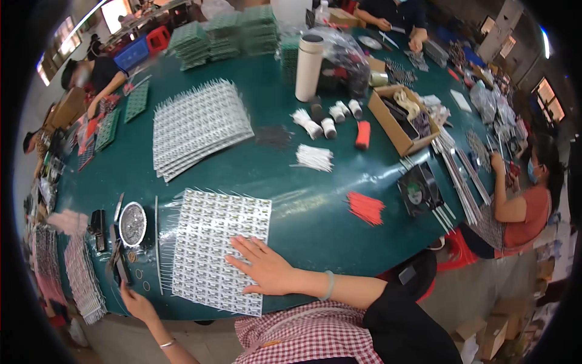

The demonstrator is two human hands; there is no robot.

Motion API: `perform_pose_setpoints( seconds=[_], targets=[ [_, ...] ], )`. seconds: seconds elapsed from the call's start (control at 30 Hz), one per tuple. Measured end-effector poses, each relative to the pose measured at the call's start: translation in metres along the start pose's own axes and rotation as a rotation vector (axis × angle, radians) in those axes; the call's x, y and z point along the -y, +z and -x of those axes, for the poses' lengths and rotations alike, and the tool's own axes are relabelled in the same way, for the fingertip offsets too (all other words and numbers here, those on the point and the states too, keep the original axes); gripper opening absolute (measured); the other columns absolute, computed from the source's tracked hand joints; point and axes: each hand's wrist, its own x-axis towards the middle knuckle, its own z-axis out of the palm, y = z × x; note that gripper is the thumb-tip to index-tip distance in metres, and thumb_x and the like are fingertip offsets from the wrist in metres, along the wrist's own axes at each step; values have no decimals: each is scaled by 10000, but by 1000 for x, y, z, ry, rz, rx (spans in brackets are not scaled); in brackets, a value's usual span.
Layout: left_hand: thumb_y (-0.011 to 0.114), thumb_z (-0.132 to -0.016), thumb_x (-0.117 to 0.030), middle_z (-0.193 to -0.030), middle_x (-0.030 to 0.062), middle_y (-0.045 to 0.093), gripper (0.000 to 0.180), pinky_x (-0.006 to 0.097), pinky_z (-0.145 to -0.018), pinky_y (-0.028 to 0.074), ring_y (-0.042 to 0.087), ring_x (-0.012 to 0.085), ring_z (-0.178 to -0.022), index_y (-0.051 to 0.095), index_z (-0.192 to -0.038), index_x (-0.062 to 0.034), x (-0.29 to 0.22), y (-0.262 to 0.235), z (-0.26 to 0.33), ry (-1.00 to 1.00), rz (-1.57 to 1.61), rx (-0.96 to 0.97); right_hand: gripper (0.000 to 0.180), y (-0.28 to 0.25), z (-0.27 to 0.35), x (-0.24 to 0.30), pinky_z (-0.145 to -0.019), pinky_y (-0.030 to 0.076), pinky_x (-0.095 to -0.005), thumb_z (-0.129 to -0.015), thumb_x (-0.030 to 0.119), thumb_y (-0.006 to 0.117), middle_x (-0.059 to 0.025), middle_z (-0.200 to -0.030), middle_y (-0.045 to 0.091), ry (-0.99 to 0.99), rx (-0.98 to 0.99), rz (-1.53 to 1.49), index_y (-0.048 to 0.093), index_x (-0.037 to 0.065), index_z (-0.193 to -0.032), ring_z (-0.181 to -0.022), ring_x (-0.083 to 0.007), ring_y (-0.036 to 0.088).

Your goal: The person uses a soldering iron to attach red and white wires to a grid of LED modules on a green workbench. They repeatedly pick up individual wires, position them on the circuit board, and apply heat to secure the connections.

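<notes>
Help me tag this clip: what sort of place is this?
Probably an assembly workshop: stacked green panels, a pile of thin white strips and co-workers around the large green table.

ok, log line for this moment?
left hand: at dark tool, contact unclear; right hand: spread on white sheet; nearby: bowl left, red strips right

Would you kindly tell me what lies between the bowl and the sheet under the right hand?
A thin rod lies between the bowl and the sheet in the head view.
</notes>
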Motion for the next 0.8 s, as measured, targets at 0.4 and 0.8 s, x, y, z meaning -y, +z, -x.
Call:
perform_pose_setpoints(
  seconds=[0.4, 0.8],
  targets=[
    [571, -821, -296, -1113, 264, 654, 466, 492, -861, 491, 635, 409, -1013, 617, -1124, 55, 46, -12, -73, -381, -531, 254, 817, 3, 0, 8, -1193, 66, -552, -889, 397, 657, -258, -1599, 65, -19, -37, -260, 274, 47, -1520, -1496, -387, -28],
    [650, -724, -34, -766, 58, 618, 107, 322, -590, 480, 570, 177, -639, 663, -773, 60, 147, -31, -98, -704, 608, 116, 396, -93, 149, -106, -994, 440, -452, -815, 44, 659, -195, -1287, 558, 571, -791, 230, 591, -5, -1202, -1157, -382, 542]
  ],
)
